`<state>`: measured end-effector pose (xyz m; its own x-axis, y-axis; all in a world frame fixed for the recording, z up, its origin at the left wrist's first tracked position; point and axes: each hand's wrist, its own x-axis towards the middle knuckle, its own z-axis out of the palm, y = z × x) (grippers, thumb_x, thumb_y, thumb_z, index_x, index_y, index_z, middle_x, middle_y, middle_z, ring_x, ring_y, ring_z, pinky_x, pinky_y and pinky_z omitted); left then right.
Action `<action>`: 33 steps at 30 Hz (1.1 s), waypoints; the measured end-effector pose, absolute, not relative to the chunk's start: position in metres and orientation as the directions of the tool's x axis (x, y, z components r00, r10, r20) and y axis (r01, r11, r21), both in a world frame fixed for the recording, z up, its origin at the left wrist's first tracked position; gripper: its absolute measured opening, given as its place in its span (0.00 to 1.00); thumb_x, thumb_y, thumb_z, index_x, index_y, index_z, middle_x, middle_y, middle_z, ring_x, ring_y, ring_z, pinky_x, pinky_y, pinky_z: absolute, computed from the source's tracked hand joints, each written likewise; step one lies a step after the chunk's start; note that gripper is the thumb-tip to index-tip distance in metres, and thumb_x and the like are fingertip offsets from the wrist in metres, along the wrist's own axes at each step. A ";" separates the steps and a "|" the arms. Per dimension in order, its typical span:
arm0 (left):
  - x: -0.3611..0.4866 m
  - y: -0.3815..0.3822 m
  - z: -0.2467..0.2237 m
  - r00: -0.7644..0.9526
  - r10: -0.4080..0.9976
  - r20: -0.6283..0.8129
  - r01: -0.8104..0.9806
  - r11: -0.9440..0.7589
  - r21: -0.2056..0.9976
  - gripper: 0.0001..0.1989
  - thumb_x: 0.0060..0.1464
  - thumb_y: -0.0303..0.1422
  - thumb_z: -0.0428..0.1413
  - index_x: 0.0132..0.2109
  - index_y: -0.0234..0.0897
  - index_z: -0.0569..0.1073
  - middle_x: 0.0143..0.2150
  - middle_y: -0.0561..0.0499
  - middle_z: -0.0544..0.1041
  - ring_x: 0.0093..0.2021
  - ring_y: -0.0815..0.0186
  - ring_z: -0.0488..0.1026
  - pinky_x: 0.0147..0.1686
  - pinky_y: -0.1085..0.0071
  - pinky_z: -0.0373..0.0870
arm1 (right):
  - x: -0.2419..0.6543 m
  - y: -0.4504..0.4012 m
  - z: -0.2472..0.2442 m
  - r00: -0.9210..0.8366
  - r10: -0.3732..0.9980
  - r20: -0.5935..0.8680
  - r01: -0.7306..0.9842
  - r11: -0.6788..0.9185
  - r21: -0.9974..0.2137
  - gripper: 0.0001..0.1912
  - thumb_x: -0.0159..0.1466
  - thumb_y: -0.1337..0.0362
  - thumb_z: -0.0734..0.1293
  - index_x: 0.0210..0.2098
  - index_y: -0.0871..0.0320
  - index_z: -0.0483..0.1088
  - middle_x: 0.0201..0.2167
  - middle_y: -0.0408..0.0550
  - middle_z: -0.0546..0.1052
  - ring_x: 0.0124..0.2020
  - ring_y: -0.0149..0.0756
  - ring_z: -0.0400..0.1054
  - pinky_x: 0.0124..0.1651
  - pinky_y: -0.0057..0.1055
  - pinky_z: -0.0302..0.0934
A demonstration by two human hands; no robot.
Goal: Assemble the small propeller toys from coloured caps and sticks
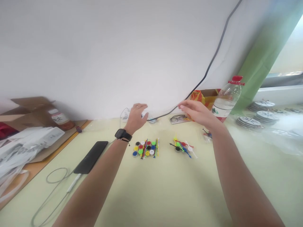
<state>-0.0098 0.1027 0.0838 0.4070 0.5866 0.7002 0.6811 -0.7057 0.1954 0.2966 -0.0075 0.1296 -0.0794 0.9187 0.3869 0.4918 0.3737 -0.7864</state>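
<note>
My left hand [137,117] is raised over the far side of the table, thumb apart from the fingers and nothing visible in it. A black watch [123,134] sits on that wrist. Opposite it, my right hand [196,113] is held up with fingers stretched to the left, also holding nothing I can see. Below and between them lies a group of small round coloured discs [148,148] with thin coloured plastic arrows [156,148] across them. Right of it is a smaller loose pile of arrows and discs [182,147]. Neither hand touches these pieces.
A phone [91,157] with a charging cable [74,183] lies at left, beside plastic bags [30,142] and a cardboard box [28,113]. Glasses [178,118] lie near the wall. A red-capped bottle [227,99] and stacks of round white discs [248,122] stand at right.
</note>
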 end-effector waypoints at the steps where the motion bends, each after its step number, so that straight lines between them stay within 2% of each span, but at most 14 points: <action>1: -0.008 0.096 0.091 0.374 0.573 0.729 0.656 -0.720 0.229 0.15 0.61 0.33 0.58 0.54 0.38 0.77 0.57 0.43 0.79 0.61 0.50 0.68 0.63 0.49 0.65 | 0.295 -0.006 0.129 -0.094 0.912 0.399 0.491 0.391 -0.779 0.19 0.69 0.46 0.65 0.48 0.52 0.77 0.50 0.52 0.79 0.50 0.47 0.72 0.50 0.45 0.69; 3: -0.003 0.079 0.103 0.247 0.595 0.765 0.604 -0.712 0.358 0.11 0.60 0.37 0.61 0.48 0.40 0.79 0.51 0.45 0.81 0.56 0.52 0.73 0.57 0.53 0.70 | 0.291 -0.005 0.129 -0.103 0.898 0.428 0.476 0.422 -0.772 0.19 0.68 0.47 0.66 0.51 0.50 0.76 0.51 0.51 0.78 0.51 0.46 0.72 0.53 0.45 0.69; 5: 0.001 0.062 0.110 0.164 0.676 0.718 0.474 -0.692 0.544 0.11 0.58 0.40 0.63 0.43 0.38 0.78 0.43 0.45 0.82 0.45 0.57 0.78 0.48 0.59 0.75 | 0.287 -0.005 0.127 -0.084 0.893 0.442 0.464 0.428 -0.776 0.21 0.68 0.48 0.67 0.56 0.48 0.73 0.53 0.52 0.76 0.53 0.46 0.72 0.54 0.45 0.69; 8: 0.005 0.039 0.113 0.225 0.813 0.537 0.200 -0.578 0.791 0.14 0.54 0.41 0.67 0.38 0.37 0.74 0.37 0.46 0.81 0.38 0.60 0.79 0.41 0.64 0.77 | 0.278 -0.007 0.124 -0.095 0.905 0.414 0.441 0.411 -0.798 0.27 0.65 0.48 0.70 0.61 0.45 0.68 0.57 0.52 0.74 0.55 0.47 0.71 0.53 0.45 0.70; 11: 0.006 0.023 0.113 0.318 0.868 0.381 0.056 -0.418 0.907 0.18 0.51 0.38 0.69 0.46 0.38 0.73 0.32 0.51 0.79 0.32 0.63 0.79 0.37 0.65 0.77 | 0.267 -0.008 0.121 -0.247 0.910 0.332 0.376 0.406 -0.833 0.25 0.63 0.50 0.72 0.58 0.47 0.71 0.54 0.52 0.76 0.53 0.46 0.72 0.52 0.43 0.70; 14: 0.004 0.013 0.113 0.398 0.873 0.282 0.079 -0.338 0.938 0.23 0.54 0.38 0.67 0.55 0.39 0.73 0.32 0.52 0.78 0.33 0.63 0.80 0.40 0.64 0.79 | 0.255 -0.007 0.117 -0.397 0.883 0.251 0.318 0.389 -0.864 0.18 0.64 0.53 0.72 0.50 0.53 0.76 0.45 0.50 0.80 0.46 0.43 0.74 0.49 0.40 0.69; 16: 0.000 0.009 0.114 0.485 0.849 0.211 0.163 -0.325 0.932 0.23 0.57 0.39 0.65 0.57 0.40 0.74 0.32 0.52 0.79 0.34 0.62 0.80 0.40 0.63 0.79 | 0.247 -0.008 0.116 -0.445 0.867 0.224 0.322 0.388 -0.864 0.14 0.65 0.54 0.71 0.45 0.55 0.77 0.41 0.49 0.81 0.42 0.41 0.74 0.46 0.38 0.68; 19: -0.007 0.007 0.114 0.593 0.794 0.134 0.290 -0.366 0.884 0.16 0.59 0.43 0.63 0.49 0.38 0.79 0.32 0.49 0.80 0.35 0.62 0.79 0.37 0.67 0.76 | 0.239 -0.011 0.117 -0.525 0.826 0.205 0.361 0.434 -0.825 0.11 0.66 0.56 0.69 0.41 0.56 0.78 0.36 0.47 0.80 0.38 0.38 0.72 0.40 0.34 0.66; 22: -0.013 0.010 0.112 0.627 0.770 0.119 0.334 -0.403 0.852 0.14 0.59 0.44 0.63 0.39 0.37 0.81 0.35 0.46 0.82 0.35 0.63 0.78 0.36 0.69 0.74 | 0.237 -0.015 0.121 -0.563 0.804 0.192 0.407 0.472 -0.782 0.11 0.66 0.56 0.68 0.38 0.56 0.78 0.32 0.45 0.78 0.34 0.36 0.70 0.36 0.32 0.63; 26: -0.016 0.014 0.111 0.620 0.776 0.118 0.336 -0.398 0.853 0.15 0.57 0.44 0.64 0.35 0.36 0.81 0.34 0.46 0.82 0.34 0.63 0.77 0.35 0.69 0.73 | 0.243 -0.013 0.118 -0.514 0.839 0.176 0.458 0.442 -0.771 0.12 0.66 0.54 0.69 0.35 0.57 0.77 0.31 0.46 0.78 0.34 0.36 0.70 0.36 0.33 0.64; 28: -0.015 0.016 0.110 0.586 0.797 0.148 0.312 -0.391 0.866 0.15 0.57 0.44 0.64 0.35 0.36 0.81 0.33 0.46 0.82 0.34 0.63 0.77 0.35 0.69 0.73 | 0.245 -0.010 0.114 -0.486 0.857 0.170 0.443 0.409 -0.798 0.13 0.64 0.53 0.70 0.40 0.56 0.78 0.33 0.46 0.78 0.36 0.38 0.71 0.39 0.34 0.65; 29: -0.014 0.017 0.110 0.549 0.816 0.182 0.290 -0.390 0.874 0.15 0.57 0.44 0.64 0.35 0.36 0.81 0.32 0.46 0.82 0.33 0.64 0.77 0.36 0.69 0.73 | 0.245 -0.010 0.112 -0.477 0.865 0.155 0.420 0.379 -0.825 0.16 0.63 0.53 0.72 0.45 0.54 0.77 0.35 0.46 0.79 0.38 0.38 0.72 0.40 0.34 0.66; 31: -0.014 0.019 0.108 0.445 0.857 0.260 0.236 -0.392 0.889 0.14 0.58 0.43 0.64 0.35 0.36 0.79 0.32 0.47 0.81 0.32 0.65 0.76 0.35 0.69 0.72 | 0.246 -0.009 0.108 -0.487 0.868 0.093 0.345 0.289 -0.893 0.30 0.60 0.55 0.75 0.61 0.50 0.69 0.38 0.45 0.79 0.41 0.39 0.74 0.44 0.35 0.67; 33: -0.015 0.022 0.107 0.350 0.884 0.311 0.185 -0.390 0.902 0.14 0.59 0.43 0.63 0.34 0.36 0.77 0.31 0.48 0.80 0.32 0.66 0.75 0.34 0.70 0.71 | 0.247 -0.009 0.105 -0.522 0.852 0.030 0.262 0.194 -0.945 0.46 0.59 0.59 0.76 0.72 0.46 0.53 0.39 0.44 0.79 0.43 0.40 0.74 0.48 0.37 0.68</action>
<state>-0.0147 0.0216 0.1074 0.3496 0.8839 0.3105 0.1848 -0.3900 0.9021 0.2469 -0.0088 0.1053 -0.5223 0.8522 0.0303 0.2625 0.1945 -0.9451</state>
